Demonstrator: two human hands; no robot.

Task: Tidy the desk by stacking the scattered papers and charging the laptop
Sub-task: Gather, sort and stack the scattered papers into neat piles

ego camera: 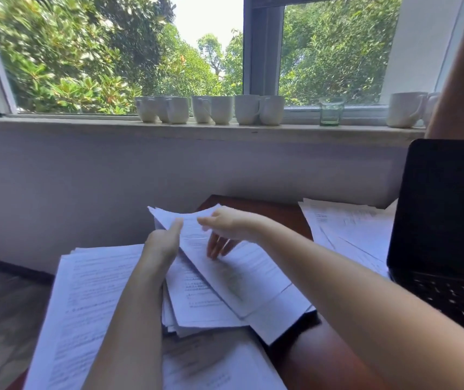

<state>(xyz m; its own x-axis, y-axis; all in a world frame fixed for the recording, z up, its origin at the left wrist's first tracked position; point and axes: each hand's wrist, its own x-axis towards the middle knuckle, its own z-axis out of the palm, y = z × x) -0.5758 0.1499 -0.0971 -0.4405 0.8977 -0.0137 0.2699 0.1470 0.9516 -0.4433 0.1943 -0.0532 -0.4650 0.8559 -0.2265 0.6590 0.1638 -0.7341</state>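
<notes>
Two hands (163, 243) (226, 228) around tilted papers (194, 235)

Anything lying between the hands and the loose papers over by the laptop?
Nothing visible does. The left hand and right hand both grip a sheaf of papers; between it and the loose papers beside the laptop lies only bare brown desk.

This is an office or study corner. A wooden desk (270, 211) carries printed papers (90, 291) and an open laptop (444, 206) beneath a window (264, 52). White mugs (222, 109) (a whole row) line the sill (84, 125).
</notes>
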